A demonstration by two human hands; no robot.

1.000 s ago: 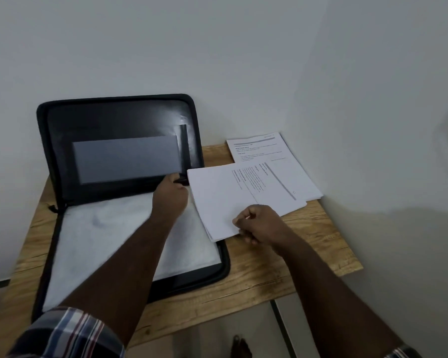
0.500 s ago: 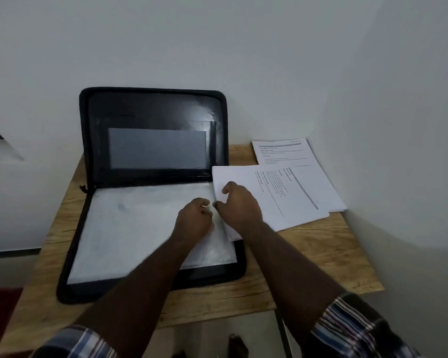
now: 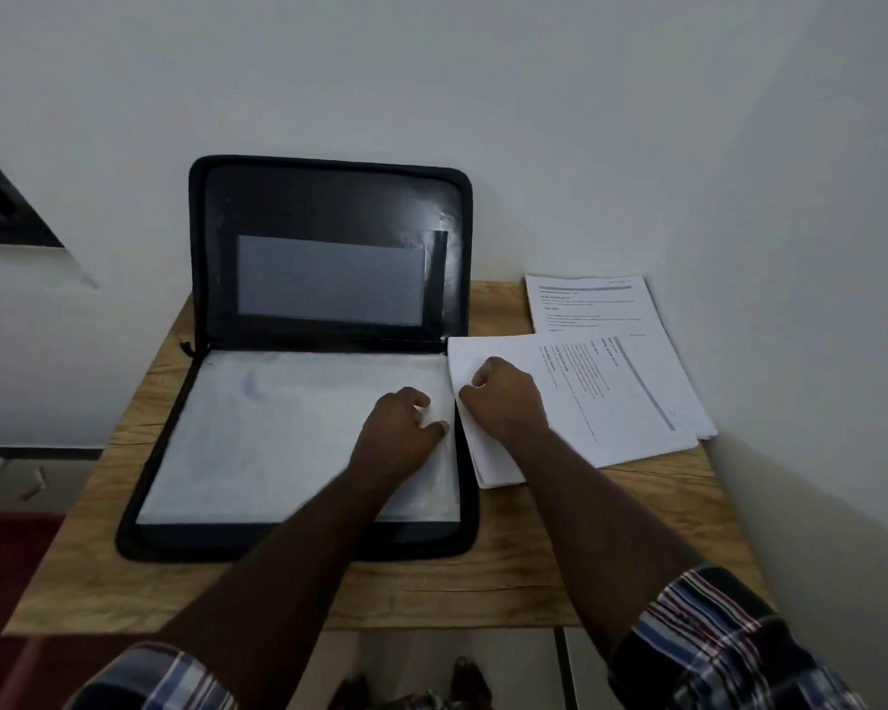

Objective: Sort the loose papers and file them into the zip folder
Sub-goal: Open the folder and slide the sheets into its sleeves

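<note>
Both hands work at the right edge of an open zip folder on a wooden table.

The black zip folder (image 3: 329, 207) lies open on the table (image 3: 508, 581), its lid propped upright against the wall at 12 o'clock and carrying a grey pocket; the lower half lies flat and shows a white, slightly clouded plastic sleeve (image 3: 278, 433). The left hand (image 3: 398, 435) rests on the sleeve near its right edge, fingers curled and pinching the sleeve's edge. The right hand (image 3: 503, 402), just beside it at 3 o'clock, is curled round the left edge of a stack of loose papers (image 3: 585, 402), white printed sheets overlapping the folder's right rim. A second printed sheet (image 3: 585, 304) lies beyond them at 1 o'clock, by the wall corner. Plaid sleeves show on both forearms.
</note>
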